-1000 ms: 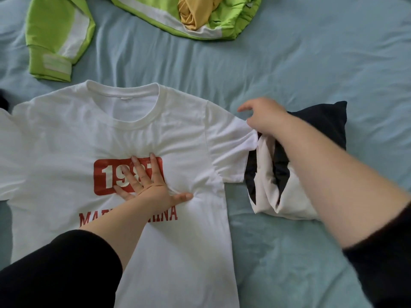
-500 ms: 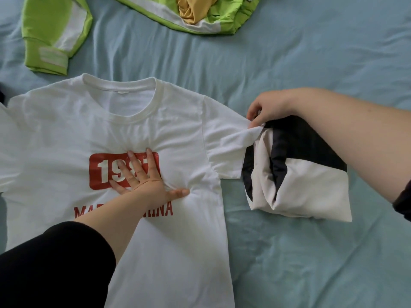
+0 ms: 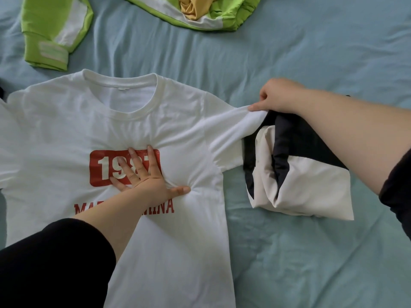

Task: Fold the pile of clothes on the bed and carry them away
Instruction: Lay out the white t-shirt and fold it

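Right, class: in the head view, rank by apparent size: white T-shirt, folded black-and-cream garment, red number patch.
Largest: white T-shirt.
Then: folded black-and-cream garment.
Smallest: red number patch, partly under the left hand.

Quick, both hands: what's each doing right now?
Left hand: open, pressing flat on the T-shirt.
Right hand: pinching the T-shirt's sleeve.

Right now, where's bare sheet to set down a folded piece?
Biggest bare sheet: bottom right, beside the white T-shirt and below the folded black-and-white garment. More upper right, beyond the right hand. Crowded: right hand pinches the T-shirt sleeve right at that garment; green jacket lines the top edge.
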A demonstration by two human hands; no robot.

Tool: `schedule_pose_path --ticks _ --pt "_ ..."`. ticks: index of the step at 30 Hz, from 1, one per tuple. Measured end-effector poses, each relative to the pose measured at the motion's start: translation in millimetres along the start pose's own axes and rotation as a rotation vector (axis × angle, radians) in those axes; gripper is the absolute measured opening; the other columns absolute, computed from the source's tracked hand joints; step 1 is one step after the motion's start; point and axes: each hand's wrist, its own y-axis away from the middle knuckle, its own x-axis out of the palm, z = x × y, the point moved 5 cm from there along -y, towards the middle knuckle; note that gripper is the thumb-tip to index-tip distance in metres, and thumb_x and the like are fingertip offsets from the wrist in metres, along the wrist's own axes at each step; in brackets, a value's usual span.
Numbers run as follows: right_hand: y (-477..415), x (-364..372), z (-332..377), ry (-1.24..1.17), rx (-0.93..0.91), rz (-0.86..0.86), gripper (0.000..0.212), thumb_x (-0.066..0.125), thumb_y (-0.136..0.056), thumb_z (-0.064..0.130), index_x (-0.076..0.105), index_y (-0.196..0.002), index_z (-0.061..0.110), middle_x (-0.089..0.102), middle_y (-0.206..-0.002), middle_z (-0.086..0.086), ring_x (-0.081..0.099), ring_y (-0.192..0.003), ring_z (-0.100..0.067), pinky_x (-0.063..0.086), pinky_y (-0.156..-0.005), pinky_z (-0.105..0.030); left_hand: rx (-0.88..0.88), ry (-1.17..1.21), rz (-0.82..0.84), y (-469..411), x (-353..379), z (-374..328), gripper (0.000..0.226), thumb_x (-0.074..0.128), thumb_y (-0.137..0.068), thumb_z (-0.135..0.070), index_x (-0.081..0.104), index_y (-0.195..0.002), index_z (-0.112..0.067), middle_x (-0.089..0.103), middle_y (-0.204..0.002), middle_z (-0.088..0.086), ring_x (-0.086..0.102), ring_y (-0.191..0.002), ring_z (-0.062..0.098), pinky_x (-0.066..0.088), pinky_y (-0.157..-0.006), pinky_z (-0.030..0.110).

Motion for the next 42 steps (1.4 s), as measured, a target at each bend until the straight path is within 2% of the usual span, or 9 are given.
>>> schedule_pose_path --ticks 4,8,11,18,23,26,32,38,42 --pt "-2 4 -4 0.182 0.042 0.002 0.061 0.049 -0.082 0.072 0.051 -0.057 0.016 0.053 -0.064 -0.004 0.046 -0.065 -0.020 0.031 -0.082 -0.038 0.003 0.006 0.005 1 0 0 0.148 0.053 -0.037 -0.097 -0.061 -0.112 -0.039 -0.072 -0.110 0.001 -0.050 -0.127 0.037 -0.025 -0.100 0.065" --pt "-2 2 -4 -0.199 -0.030 0.110 0.043 0.067 -0.077 0.060 0.062 -0.063 0.020 0.057 -0.060 0.001 0.049 -0.060 -0.015 0.038 -0.061 -0.029 0.007 0.004 0.006 1 0 0 0.147 0.051 -0.038 -0.098 -0.061 -0.111 -0.039 -0.073 -0.111 0.002 -0.051 -0.126 0.037 -0.025 -0.100 0.065" --pt "-2 -2 -6 -0.329 -0.060 0.213 0.015 0.079 -0.074 0.042 0.075 -0.082 0.029 0.067 -0.069 0.003 0.055 -0.065 -0.012 0.043 -0.064 -0.023 0.001 0.004 0.010 2 -1 0 0.147 0.052 -0.038 -0.097 -0.061 -0.112 -0.039 -0.072 -0.111 0.002 -0.051 -0.126 0.037 -0.025 -0.100 0.065" --pt "-6 0 -5 -0.120 -0.019 0.277 0.019 0.082 -0.069 0.040 0.076 -0.080 0.025 0.071 -0.081 0.009 0.062 -0.081 -0.012 0.049 -0.074 -0.028 0.007 0.006 0.020 2 -2 0 0.147 0.051 -0.036 -0.098 -0.061 -0.113 -0.039 -0.070 -0.117 0.003 -0.053 -0.124 0.037 -0.025 -0.099 0.066" --pt "-2 8 4 -0.008 -0.055 0.260 0.007 0.076 -0.077 0.027 0.073 -0.077 0.021 0.065 -0.078 0.009 0.056 -0.071 -0.008 0.041 -0.059 -0.022 0.006 0.007 0.007 -2 0 1 0.149 0.047 -0.029 -0.100 -0.059 -0.114 -0.041 -0.069 -0.120 0.002 -0.062 -0.106 0.031 -0.027 -0.097 0.065" --pt "-1 10 6 -0.039 -0.053 0.244 0.007 0.074 -0.079 0.025 0.071 -0.081 0.020 0.062 -0.077 0.009 0.053 -0.071 -0.007 0.040 -0.059 -0.023 0.009 0.013 0.012 -2 1 2 0.149 0.047 -0.028 -0.100 -0.059 -0.114 -0.041 -0.069 -0.120 0.002 -0.061 -0.109 0.032 -0.027 -0.097 0.066" --pt "-7 3 0 -0.266 -0.009 0.043 0.009 0.062 -0.088 0.020 0.064 -0.093 0.013 0.063 -0.088 -0.005 0.056 -0.081 -0.021 0.040 -0.071 -0.029 0.006 0.002 0.025 2 -2 -1 0.146 0.051 -0.040 -0.098 -0.062 -0.111 -0.037 -0.073 -0.110 0.003 -0.052 -0.124 0.038 -0.025 -0.100 0.066" --pt "0 -3 8 0.324 0.028 -0.172 0.024 0.057 -0.092 0.031 0.058 -0.114 0.023 0.056 -0.122 -0.011 0.048 -0.119 -0.030 0.029 -0.100 -0.041 0.012 -0.010 0.029 4 -2 -3 0.145 0.052 -0.043 -0.096 -0.063 -0.109 -0.037 -0.073 -0.105 0.003 -0.051 -0.126 0.038 -0.024 -0.101 0.066" --pt "40 17 82 -0.116 -0.137 -0.517 0.049 0.042 -0.097 0.038 0.041 -0.142 0.018 0.040 -0.145 -0.015 0.038 -0.132 -0.033 0.027 -0.107 -0.043 0.013 -0.001 0.011 3 -2 -2 0.146 0.051 -0.039 -0.098 -0.062 -0.111 -0.039 -0.073 -0.107 0.001 -0.051 -0.125 0.037 -0.024 -0.101 0.065"
